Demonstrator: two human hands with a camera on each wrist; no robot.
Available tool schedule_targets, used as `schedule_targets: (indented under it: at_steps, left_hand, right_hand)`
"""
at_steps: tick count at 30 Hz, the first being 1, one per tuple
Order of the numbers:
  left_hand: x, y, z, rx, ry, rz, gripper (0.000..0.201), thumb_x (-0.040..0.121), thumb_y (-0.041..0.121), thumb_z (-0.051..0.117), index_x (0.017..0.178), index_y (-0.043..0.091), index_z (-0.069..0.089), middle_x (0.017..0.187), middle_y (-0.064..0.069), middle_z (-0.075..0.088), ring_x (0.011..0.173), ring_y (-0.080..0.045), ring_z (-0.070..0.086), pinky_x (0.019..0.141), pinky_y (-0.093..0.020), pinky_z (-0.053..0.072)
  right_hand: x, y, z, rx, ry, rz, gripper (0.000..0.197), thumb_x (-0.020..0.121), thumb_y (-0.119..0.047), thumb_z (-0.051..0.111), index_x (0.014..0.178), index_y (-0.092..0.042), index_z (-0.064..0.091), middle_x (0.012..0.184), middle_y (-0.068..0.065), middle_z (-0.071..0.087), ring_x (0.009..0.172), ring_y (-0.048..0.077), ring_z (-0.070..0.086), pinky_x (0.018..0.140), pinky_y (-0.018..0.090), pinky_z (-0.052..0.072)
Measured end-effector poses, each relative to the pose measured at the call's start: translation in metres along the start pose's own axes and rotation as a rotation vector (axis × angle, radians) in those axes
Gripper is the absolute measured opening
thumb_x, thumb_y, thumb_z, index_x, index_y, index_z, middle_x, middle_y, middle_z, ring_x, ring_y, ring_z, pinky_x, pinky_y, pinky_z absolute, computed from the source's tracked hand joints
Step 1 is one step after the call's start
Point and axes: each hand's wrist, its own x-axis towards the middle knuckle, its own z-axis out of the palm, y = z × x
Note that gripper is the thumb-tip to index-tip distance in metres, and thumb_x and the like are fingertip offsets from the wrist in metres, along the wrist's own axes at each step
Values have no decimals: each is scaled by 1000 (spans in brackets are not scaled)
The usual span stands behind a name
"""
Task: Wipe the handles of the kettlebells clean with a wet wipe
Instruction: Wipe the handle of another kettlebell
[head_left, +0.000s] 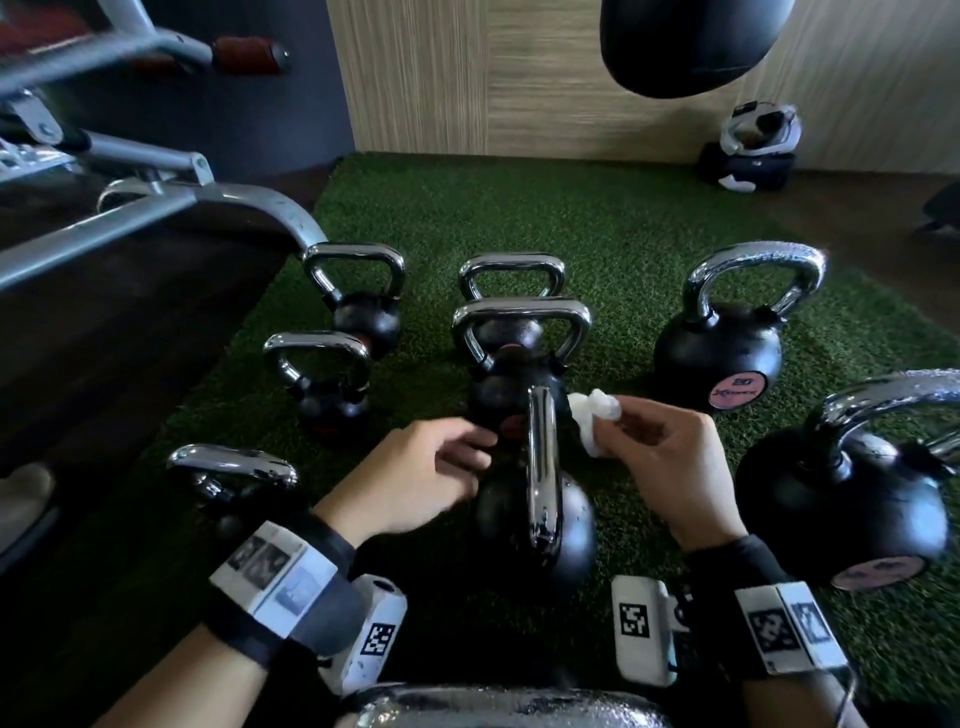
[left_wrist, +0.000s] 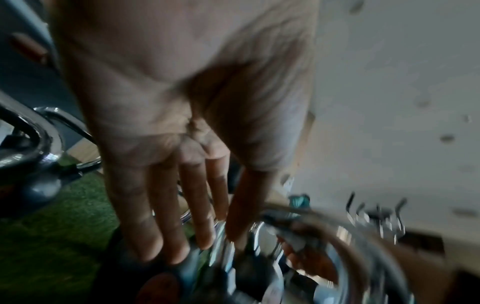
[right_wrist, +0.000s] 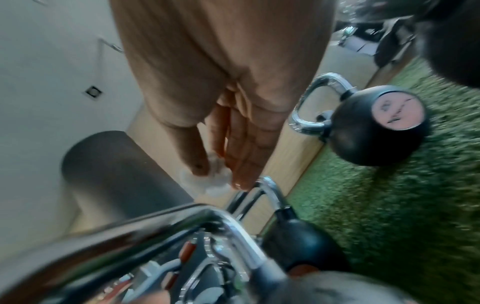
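Mostly blurred: right hand (head_left: 670, 457) pinches wet wipe (head_left: 595, 415); left hand (head_left: 415, 478) fingers relaxed, empty.

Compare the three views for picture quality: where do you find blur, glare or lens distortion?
Head view: mostly sharp, with glare streaks on the chrome handle and bowed wide-angle edges. Left wrist view: dim, the left hand soft and the chrome below it smeared. Right wrist view: motion blur on the near handle and green turf; the wet wipe is hazy.
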Motion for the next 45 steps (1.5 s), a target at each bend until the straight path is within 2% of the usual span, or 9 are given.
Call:
schedule_targets:
  at_steps: [4,8,12,20,25,30,34,39,45]
  left_hand:
    - [7,-45,42,346,-273,105,135,60,65,88,163,26,11,169,7,15,157,-11,15,126,-24,17]
    - [15,-56,89,363,-133,143,150,53,87,74,163,23,-7,171,6,-7,157,-13,-13,130,-39,9]
    - [30,-54,108,526,71,270,136,63,98,53,162,15,13,166,-4,22,155,-22,18,127,-40,19]
    - [38,-63,109,511,113,313,127,65,92,56,159,11,25,161,-5,34,151,-22,29,123,-37,27]
    - [41,-55,96,445,53,338,125,65,86,65,157,11,28,160,-2,36,151,-17,27,123,-33,27]
    - [37,-38,81,336,24,366,111,66,63,84,154,14,37,152,3,44,139,-11,42,119,-23,32]
    - [41,-33,73,249,-52,253,107,59,55,90,146,21,40,137,7,55,125,-9,57,110,-30,46]
    - [48,-30,66,340,-137,184,113,60,59,90,151,27,32,145,8,48,133,-9,50,116,-29,40]
    - [53,-25,62,360,-187,183,110,64,55,90,153,28,30,149,4,45,137,-13,46,117,-33,39]
  right_hand:
    - [7,46,13,-184,-83,159,7,85,-26,82,87,-32,83,68,-16,74,63,-2,64,67,33,57]
    - [13,56,40,-211,-170,188,5,88,-24,79,90,-23,83,78,-7,79,79,12,75,71,21,56]
    - [17,49,47,-236,-155,151,11,88,-17,79,98,-19,84,83,-7,80,81,9,74,65,6,48]
    - [25,46,50,-191,-162,164,10,88,-12,78,97,-13,83,88,0,81,86,17,76,83,40,61]
    - [30,26,47,-226,-6,-64,19,88,-4,77,105,-10,82,97,0,79,82,8,67,72,2,43]
    - [38,33,49,-223,-30,-51,31,87,0,74,113,-14,80,98,1,77,88,15,69,80,20,53]
    - [33,26,44,-247,22,-184,31,90,1,72,117,-13,79,101,-8,73,90,7,67,77,3,45]
    - [11,3,34,-247,-20,-352,30,88,1,73,114,-13,79,111,-6,74,97,0,66,86,5,48]
    - [25,-8,24,-211,-93,-248,28,87,-2,76,112,-16,81,105,-7,75,91,2,68,80,10,50]
